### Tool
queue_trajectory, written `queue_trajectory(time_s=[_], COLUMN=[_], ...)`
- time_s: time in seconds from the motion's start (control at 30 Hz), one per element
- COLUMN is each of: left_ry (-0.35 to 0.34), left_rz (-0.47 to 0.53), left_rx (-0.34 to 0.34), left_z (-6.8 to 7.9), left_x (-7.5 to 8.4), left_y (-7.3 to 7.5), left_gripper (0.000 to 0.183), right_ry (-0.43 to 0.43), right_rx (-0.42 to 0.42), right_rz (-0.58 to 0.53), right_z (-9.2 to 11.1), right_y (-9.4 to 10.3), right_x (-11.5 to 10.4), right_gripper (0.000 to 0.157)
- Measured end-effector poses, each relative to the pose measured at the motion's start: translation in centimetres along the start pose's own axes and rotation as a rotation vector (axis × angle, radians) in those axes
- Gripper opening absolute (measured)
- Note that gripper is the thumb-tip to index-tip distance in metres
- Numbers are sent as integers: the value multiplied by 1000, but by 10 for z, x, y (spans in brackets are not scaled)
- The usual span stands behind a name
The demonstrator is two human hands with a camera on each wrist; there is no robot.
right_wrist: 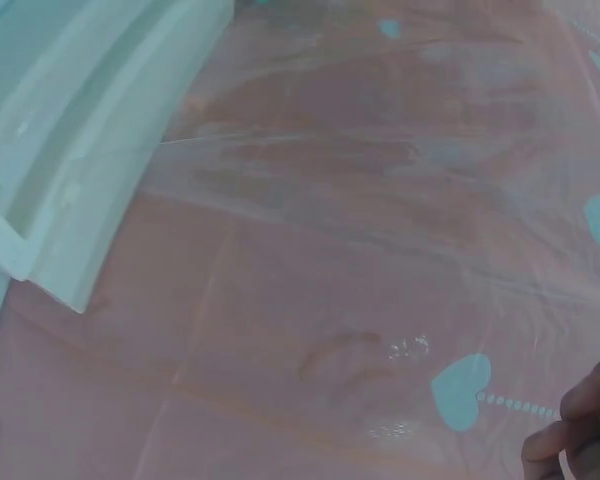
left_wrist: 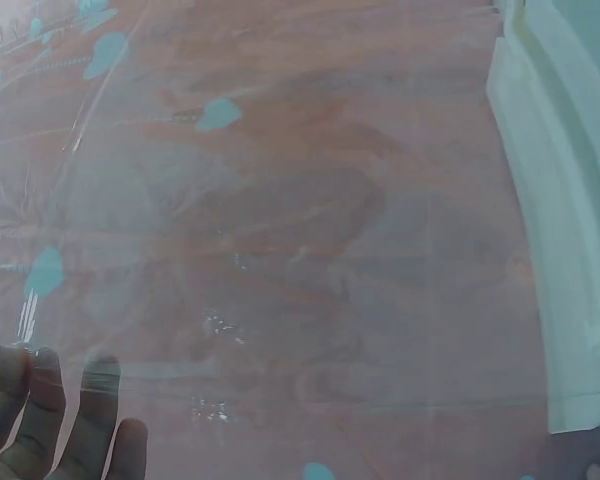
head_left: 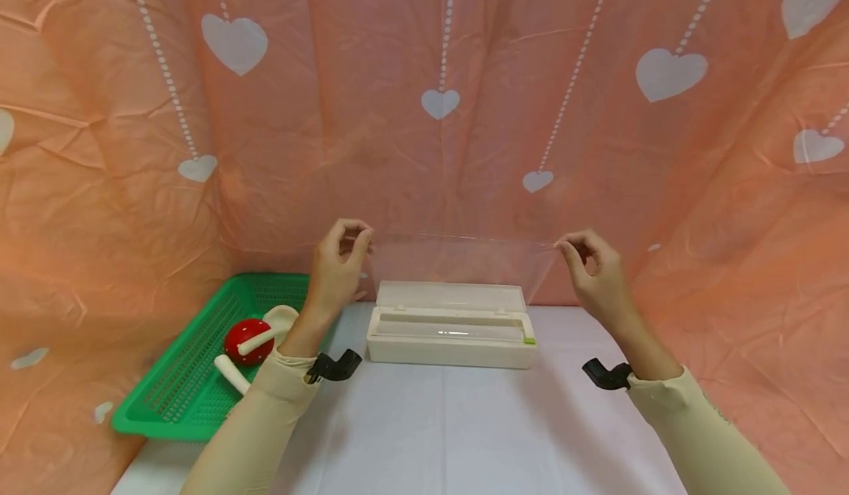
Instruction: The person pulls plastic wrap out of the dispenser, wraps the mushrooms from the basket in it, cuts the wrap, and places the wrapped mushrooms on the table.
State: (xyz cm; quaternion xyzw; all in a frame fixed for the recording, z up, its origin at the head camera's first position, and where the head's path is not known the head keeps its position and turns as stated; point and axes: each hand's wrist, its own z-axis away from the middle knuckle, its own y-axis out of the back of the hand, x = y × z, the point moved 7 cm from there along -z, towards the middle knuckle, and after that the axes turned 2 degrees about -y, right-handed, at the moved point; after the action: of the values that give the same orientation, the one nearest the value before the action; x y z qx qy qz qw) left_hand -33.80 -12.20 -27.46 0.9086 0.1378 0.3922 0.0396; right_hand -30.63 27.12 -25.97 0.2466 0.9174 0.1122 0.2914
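A clear sheet of cling film stretches between both raised hands, its top edge nearly level. My left hand pinches the film's left corner between thumb and finger. At the opposite corner, my right hand pinches it the same way. Below and between the hands sits a long white cling film dispenser, its lid flipped up at the back. A roll shows through the opening, and a green slider is at the right end. In the left wrist view, the spread film reaches toward the dispenser.
A green basket stands at the left, partly behind the left forearm. In it lie a red dotted toy and cream-coloured utensils. An orange curtain with white hearts hangs behind the white table.
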Motion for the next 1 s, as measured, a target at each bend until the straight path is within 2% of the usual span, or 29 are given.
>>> queue_trajectory(time_s=[0.23,0.37,0.47,0.53,0.73,0.9,1.0], left_ry=[67,70,66,60,4,-70,-72], left_rz=[-30,-21,-6,8,-17,-31,-39], left_rx=[-79,-95,-104,-117,-145,-174,-212], left_z=[32,53,68,78,110,132,143], left_x=[-8,-8,-6,-4,-4,-6,-10], left_y=[0,2,5,7,10,9,4], left_gripper=[22,19,15,13,8,16,16], right_ry=[57,64,105,150,265,278,248], right_rx=[-32,-48,-49,-46,-74,-160,-215], right_rz=[26,13,-8,-27,-100,-221,-234], right_z=[31,51,63,70,97,123,139], right_y=[2,3,5,7,9,1,-4], right_x=[-1,-6,-15,-23,-44,-37,-25], right_gripper=[20,21,27,30,9,12,22])
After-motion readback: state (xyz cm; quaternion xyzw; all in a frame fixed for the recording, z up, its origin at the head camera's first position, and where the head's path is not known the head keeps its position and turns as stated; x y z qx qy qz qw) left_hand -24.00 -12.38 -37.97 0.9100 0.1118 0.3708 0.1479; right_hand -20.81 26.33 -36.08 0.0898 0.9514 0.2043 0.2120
